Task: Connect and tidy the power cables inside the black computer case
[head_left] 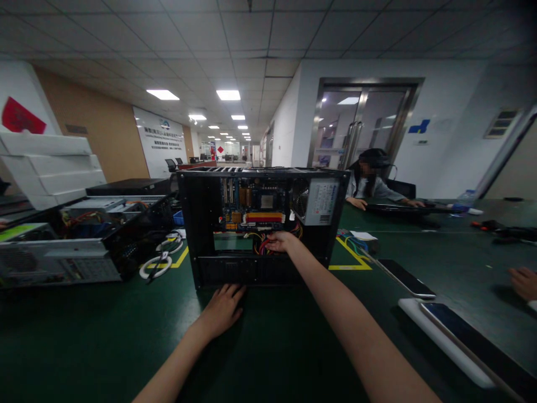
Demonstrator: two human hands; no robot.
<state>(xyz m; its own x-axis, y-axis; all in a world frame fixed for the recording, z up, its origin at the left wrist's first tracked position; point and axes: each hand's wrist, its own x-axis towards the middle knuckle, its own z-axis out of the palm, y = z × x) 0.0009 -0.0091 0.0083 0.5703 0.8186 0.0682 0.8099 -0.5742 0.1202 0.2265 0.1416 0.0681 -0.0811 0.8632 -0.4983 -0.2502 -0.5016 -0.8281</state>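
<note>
A black computer case [226, 270] stands upright on the green table, its open side facing me. Inside it are a motherboard [235, 196] with red and yellow memory slots and, at the upper right, a silver power supply [324, 201]. My right hand [279, 242] reaches into the case, fingers closed on a bundle of coloured cables [263, 245] below the board. Near the case's lower front edge, my left hand [224, 305] lies on the table with its fingers spread, holding nothing.
Opened computer cases [79, 260] and white coiled cables [156, 267] lie at the left. Phones [406, 277] and a white power bank [444, 341] rest at the right. A person [371, 182] sits behind; another person's hand [523, 282] shows at the right edge.
</note>
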